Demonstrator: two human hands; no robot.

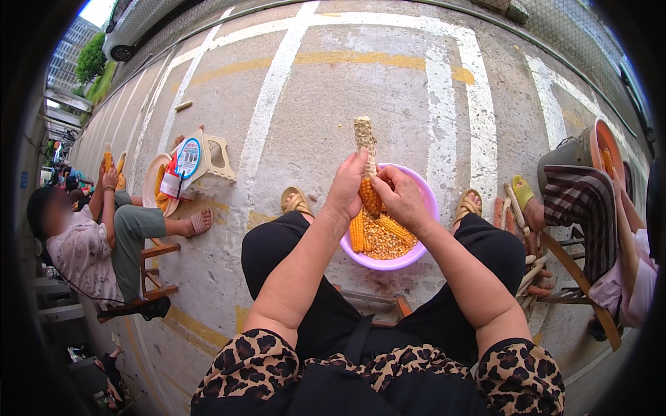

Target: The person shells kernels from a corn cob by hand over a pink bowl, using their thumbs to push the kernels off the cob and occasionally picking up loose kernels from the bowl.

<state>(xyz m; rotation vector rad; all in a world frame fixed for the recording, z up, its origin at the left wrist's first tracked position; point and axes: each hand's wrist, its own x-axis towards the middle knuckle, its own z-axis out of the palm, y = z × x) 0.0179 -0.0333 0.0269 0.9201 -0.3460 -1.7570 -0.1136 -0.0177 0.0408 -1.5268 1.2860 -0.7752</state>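
Note:
An ear of dried corn [370,192] is held upright over a purple plastic basin [427,250]. Its far half is a bare pale cob, while orange kernels cover the part near me. My left hand [347,188] is wrapped around the middle of the ear. On the right side, the thumb and fingers of my right hand [403,196] press on its kernels; the fingertips are partly hidden. In the basin lie loose kernels [387,247] and whole ears of corn [357,233].
To the left a person [88,234] sits holding corn, by a cream plastic stool [216,158] and a basin [151,179]. At right another person [624,244] works at an orange basin [603,132]. Bare cobs [533,275] lie on the ground near my right foot.

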